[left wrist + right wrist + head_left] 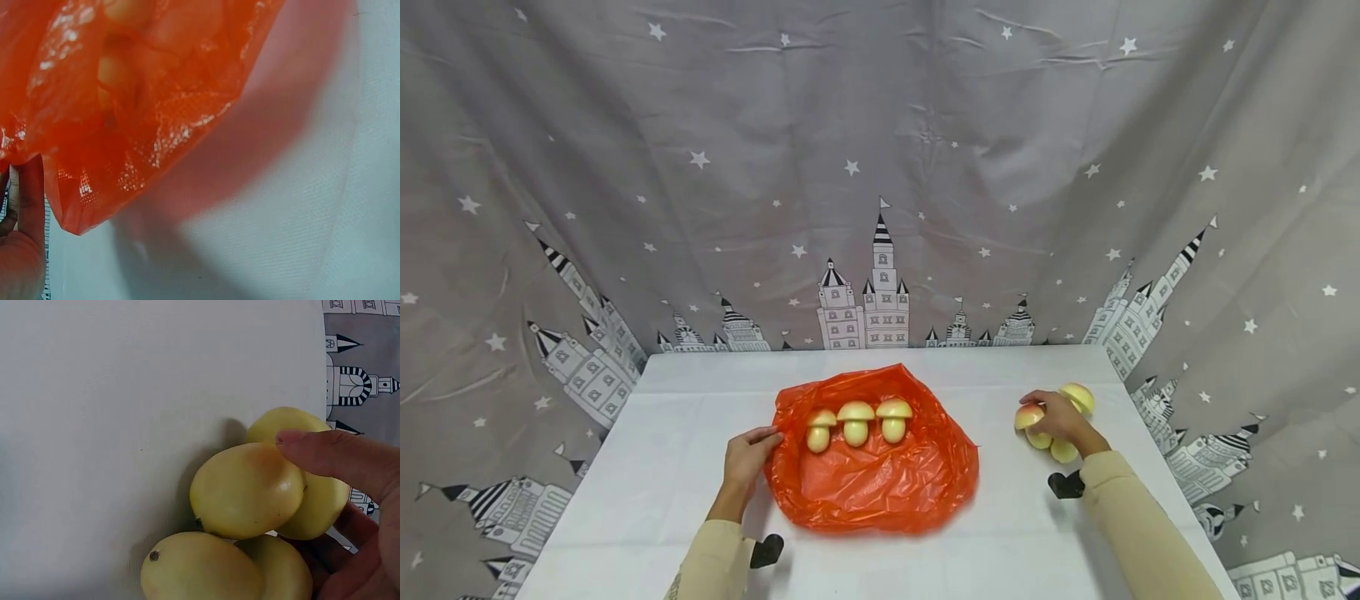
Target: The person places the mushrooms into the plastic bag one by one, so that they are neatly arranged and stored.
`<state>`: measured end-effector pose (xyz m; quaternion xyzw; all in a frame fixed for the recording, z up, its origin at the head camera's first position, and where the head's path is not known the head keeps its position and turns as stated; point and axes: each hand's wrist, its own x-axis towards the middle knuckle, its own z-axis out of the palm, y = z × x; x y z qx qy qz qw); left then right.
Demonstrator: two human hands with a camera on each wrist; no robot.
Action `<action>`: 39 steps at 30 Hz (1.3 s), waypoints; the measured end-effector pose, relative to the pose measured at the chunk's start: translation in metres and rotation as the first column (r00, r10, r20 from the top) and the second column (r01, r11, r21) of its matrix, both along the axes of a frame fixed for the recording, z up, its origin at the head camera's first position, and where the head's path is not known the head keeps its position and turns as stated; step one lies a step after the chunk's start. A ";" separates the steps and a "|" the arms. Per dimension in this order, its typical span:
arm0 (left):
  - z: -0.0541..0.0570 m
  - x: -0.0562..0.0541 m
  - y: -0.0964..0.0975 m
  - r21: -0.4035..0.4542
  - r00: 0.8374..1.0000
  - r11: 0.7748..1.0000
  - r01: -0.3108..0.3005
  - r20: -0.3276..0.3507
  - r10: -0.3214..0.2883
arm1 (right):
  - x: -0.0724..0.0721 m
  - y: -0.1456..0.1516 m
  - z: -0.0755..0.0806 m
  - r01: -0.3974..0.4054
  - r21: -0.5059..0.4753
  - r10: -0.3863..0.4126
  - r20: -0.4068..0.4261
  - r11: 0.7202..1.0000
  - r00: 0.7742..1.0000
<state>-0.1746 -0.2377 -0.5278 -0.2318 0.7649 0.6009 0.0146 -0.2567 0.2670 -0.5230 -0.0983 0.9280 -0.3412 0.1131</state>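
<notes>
An orange-red plastic bag [880, 500] lies spread on the table, its mouth opened toward me. Inside, three yellow mushrooms [855, 423] stand in a row, caps toward the far side. My left hand [747, 457] pinches the bag's left rim, and the left wrist view shows fingers [31, 200] at the bag's edge. To the right, my right hand [1060, 417] grips a yellow mushroom [1030, 417] with a reddish blush. More mushroom pieces [1077, 397] lie close around it. In the right wrist view the thumb presses on smooth yellow rounded surfaces [247, 490]; other fingers curl beneath.
A white cloth covers the table [1000, 533]. Behind it and along both sides hangs a grey curtain [970, 125] printed with stars and castles. The table's right edge runs close by the mushrooms under my right hand.
</notes>
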 end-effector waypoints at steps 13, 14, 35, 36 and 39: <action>-0.001 0.000 -0.002 0.006 1.000 1.000 0.000 -0.004 0.000 | 0.001 -0.004 0.000 -0.034 -0.031 0.034 -0.019 0.999 0.999; 0.000 0.000 -0.002 0.004 1.000 1.000 0.000 -0.003 0.000 | 0.001 -0.005 0.000 -0.040 -0.033 0.039 -0.024 0.999 0.999; 0.000 0.000 -0.001 0.003 1.000 1.000 -0.020 -0.010 0.020 | -0.004 -0.028 0.008 0.051 -0.082 -0.057 -0.066 0.995 0.996; -0.001 0.000 -0.001 0.004 1.000 1.000 -0.020 -0.010 0.020 | -0.003 -0.030 0.009 0.052 -0.087 -0.058 -0.068 0.995 0.996; -0.004 0.000 -0.001 0.004 1.000 1.000 -0.021 -0.016 0.021 | 0.000 -0.035 0.011 0.051 -0.109 -0.060 -0.084 0.993 0.995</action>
